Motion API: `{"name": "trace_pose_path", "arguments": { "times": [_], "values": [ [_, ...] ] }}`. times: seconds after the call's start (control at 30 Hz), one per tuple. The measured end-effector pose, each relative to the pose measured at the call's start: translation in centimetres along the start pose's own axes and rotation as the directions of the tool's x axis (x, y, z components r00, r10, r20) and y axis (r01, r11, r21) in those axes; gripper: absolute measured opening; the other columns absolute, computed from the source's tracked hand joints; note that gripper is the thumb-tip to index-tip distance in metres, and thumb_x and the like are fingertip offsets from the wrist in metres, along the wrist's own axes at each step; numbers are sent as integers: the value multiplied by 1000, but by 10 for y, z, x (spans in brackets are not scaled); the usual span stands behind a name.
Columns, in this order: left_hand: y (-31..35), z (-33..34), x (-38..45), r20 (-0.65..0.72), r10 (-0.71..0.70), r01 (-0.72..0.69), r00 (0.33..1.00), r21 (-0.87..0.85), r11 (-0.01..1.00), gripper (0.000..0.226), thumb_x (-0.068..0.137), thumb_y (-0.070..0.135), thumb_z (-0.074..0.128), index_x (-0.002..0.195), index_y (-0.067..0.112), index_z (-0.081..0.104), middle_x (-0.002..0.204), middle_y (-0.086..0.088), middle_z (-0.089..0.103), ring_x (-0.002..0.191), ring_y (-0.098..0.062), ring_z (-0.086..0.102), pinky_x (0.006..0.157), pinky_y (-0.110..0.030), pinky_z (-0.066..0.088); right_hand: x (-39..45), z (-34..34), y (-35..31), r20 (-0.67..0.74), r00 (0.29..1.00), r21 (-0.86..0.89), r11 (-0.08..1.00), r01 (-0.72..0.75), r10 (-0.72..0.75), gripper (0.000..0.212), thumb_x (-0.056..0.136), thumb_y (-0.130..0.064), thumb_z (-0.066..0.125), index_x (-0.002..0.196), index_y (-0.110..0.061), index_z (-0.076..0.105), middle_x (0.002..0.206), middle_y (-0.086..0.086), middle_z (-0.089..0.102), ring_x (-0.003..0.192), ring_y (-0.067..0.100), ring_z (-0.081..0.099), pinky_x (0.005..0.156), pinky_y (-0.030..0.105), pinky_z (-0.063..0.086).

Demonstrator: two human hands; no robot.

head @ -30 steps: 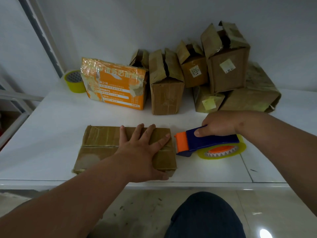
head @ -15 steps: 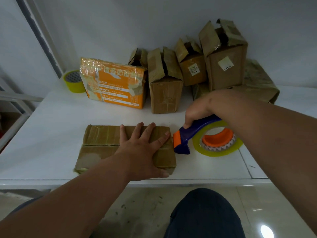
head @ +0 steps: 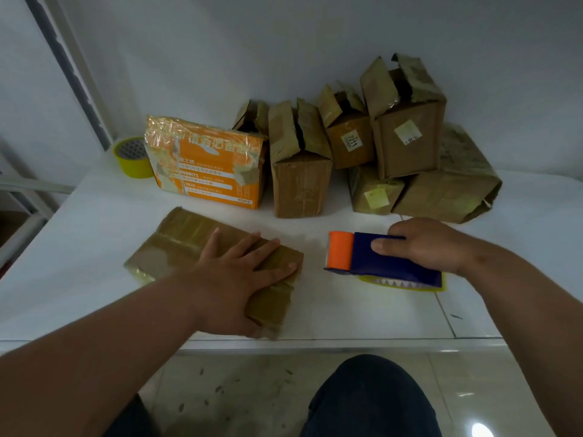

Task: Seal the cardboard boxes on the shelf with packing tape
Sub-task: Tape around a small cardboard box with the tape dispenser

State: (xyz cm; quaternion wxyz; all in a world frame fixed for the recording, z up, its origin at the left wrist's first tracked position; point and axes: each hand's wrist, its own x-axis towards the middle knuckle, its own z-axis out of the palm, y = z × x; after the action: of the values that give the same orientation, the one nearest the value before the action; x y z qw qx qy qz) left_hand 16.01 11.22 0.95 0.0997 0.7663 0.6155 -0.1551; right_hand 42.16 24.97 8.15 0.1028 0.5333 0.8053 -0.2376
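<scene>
Nearest, a dark-trousered knee (head: 369,402) juts over the tiled floor. On the white shelf (head: 79,247), the left hand (head: 233,275) lies flat with fingers spread on a flat taped box (head: 176,244), turned askew near the front edge. Just right of it, apart from the box, the right hand (head: 426,244) grips a blue tape dispenser (head: 378,260) with an orange roller. Farther back stands an orange box (head: 214,171), a cluster of brown boxes (head: 299,175) with gaping flaps, and a yellow tape roll (head: 132,159) at far left.
</scene>
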Motion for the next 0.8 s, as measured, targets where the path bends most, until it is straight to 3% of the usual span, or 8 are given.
{"name": "trace_pose_path", "arguments": {
  "times": [0.13,0.27,0.3,0.4,0.5,0.6,0.67,0.8],
  "values": [
    [-9,-8,-17,53,-100,99,994,13,995,105,84,46,64,142,55,-24,157,15,-29,148,-19,-21,113,-64,-11,-23,31,8,-214,963,19,985,170,-162,33,91,-56,49,80,-26,55,72,-8,60,67,7,58,58,23,38],
    [-11,-21,-36,89,-172,191,981,-299,935,92,79,30,64,149,52,9,161,18,0,150,-15,-1,118,-57,-3,-32,69,12,-582,696,-197,903,381,-421,41,86,-58,41,77,-21,55,61,-17,48,53,10,47,67,28,35],
    [-9,-26,-40,42,-207,198,978,-512,836,83,77,31,66,147,49,26,155,20,19,147,-14,15,120,-53,9,-35,77,11,-640,628,-228,889,396,-444,43,88,-57,40,78,-19,56,62,-16,47,54,11,44,71,31,35],
    [3,-33,-49,-84,-333,14,939,-960,280,48,85,26,72,128,40,58,127,23,55,120,-3,53,102,-28,45,-42,96,3,-730,506,-248,868,430,-459,51,93,-57,36,81,-13,59,68,-8,54,61,9,41,79,35,37],
    [18,-34,-50,-84,-349,-69,933,-996,55,40,88,33,68,127,37,59,122,19,61,109,4,57,90,-15,44,-49,107,-8,-755,467,-229,853,469,-460,54,95,-56,35,83,-11,62,70,-7,57,66,5,41,82,39,39],
    [23,-34,-48,-12,-313,-45,950,-994,-98,42,88,35,66,130,31,59,125,13,63,115,-2,56,101,-24,42,-58,112,-18,-747,455,-224,828,515,-485,51,95,-56,35,85,-12,61,75,-15,49,72,-2,33,83,34,36],
    [21,-35,-52,-16,-298,-44,954,-995,-87,30,90,27,66,120,25,66,116,8,70,111,-8,60,102,-28,43,-63,113,-22,-728,466,-221,815,535,-503,51,95,-56,35,87,-13,61,77,-17,47,72,-3,32,82,31,35],
    [23,-34,-62,-96,-291,-99,952,-995,3,9,90,10,65,94,11,74,85,2,73,79,-6,65,71,-15,49,-69,114,-26,-691,505,-205,810,549,-518,53,95,-60,33,90,-15,61,78,-15,50,75,2,40,74,23,33]
  ]
}}
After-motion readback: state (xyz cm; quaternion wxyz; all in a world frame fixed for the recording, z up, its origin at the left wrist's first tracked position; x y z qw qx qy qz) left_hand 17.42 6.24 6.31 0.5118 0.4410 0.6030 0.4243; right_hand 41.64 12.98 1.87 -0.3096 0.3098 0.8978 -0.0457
